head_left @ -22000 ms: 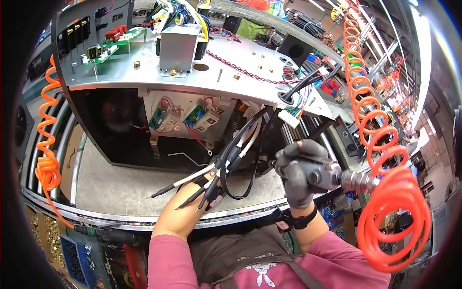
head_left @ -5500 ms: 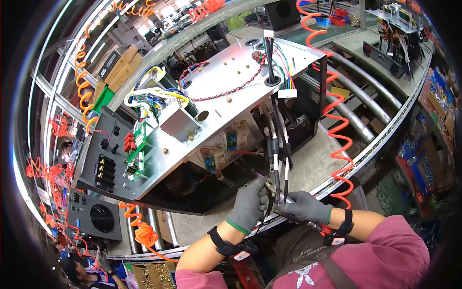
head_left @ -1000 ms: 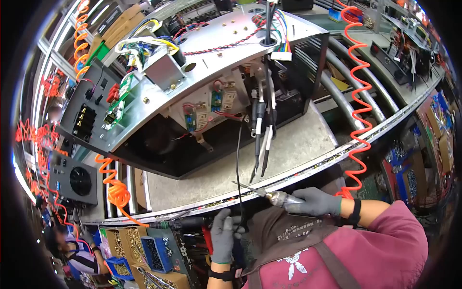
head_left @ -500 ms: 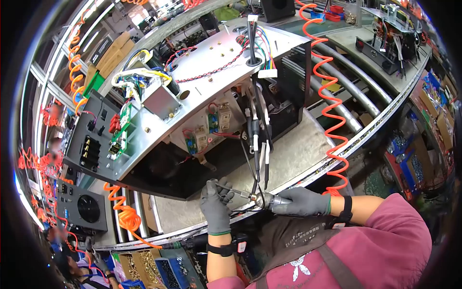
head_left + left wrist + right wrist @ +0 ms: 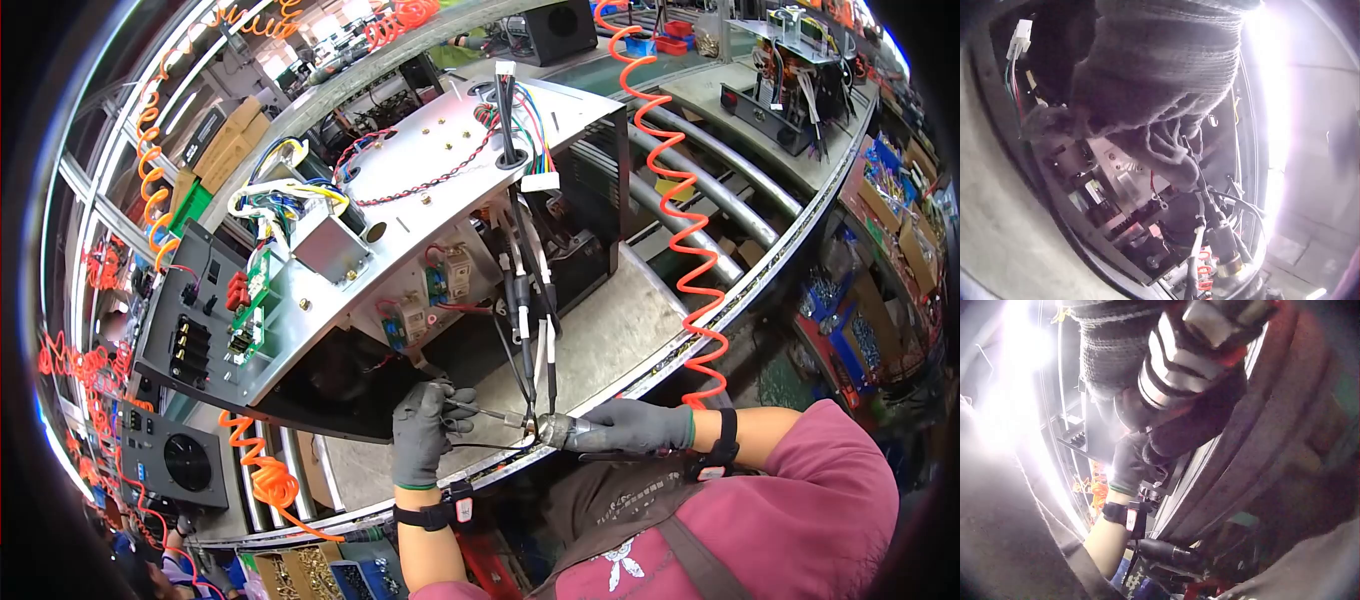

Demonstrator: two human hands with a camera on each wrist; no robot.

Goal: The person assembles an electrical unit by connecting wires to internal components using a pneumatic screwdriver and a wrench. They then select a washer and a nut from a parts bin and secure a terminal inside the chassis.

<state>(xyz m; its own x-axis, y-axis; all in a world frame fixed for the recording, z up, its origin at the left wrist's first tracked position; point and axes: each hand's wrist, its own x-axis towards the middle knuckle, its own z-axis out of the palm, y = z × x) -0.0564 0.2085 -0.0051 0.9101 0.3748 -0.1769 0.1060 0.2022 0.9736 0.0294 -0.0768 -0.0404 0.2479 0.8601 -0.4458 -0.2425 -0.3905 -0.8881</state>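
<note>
In the head view my right hand (image 5: 640, 425), in a grey glove, grips an air screwdriver (image 5: 562, 431) lying sideways. Its long thin bit (image 5: 490, 411) points left toward my gloved left hand (image 5: 422, 430), whose curled fingers pinch it at the tip; anything small between these fingers is hidden. A thin black cable (image 5: 490, 446) loops round the driver's front and runs to the left hand. Several black and white leads (image 5: 524, 300) hang from the metal chassis (image 5: 450, 175) above. The left wrist view shows the driver's collar (image 5: 1230, 265); the right wrist view shows the metal hose coupling (image 5: 1175, 362).
Two power modules (image 5: 450, 275) sit inside the chassis opening, with a green circuit board (image 5: 255, 300) on its left. A red coiled hose (image 5: 690, 225) hangs at right, before metal rollers (image 5: 735, 165). Part bins (image 5: 310, 570) stand below the bench edge.
My left hand has come up from below the bench edge to the driver's bit, then shifted slightly left. The right hand has brought the driver up beside the hanging leads.
</note>
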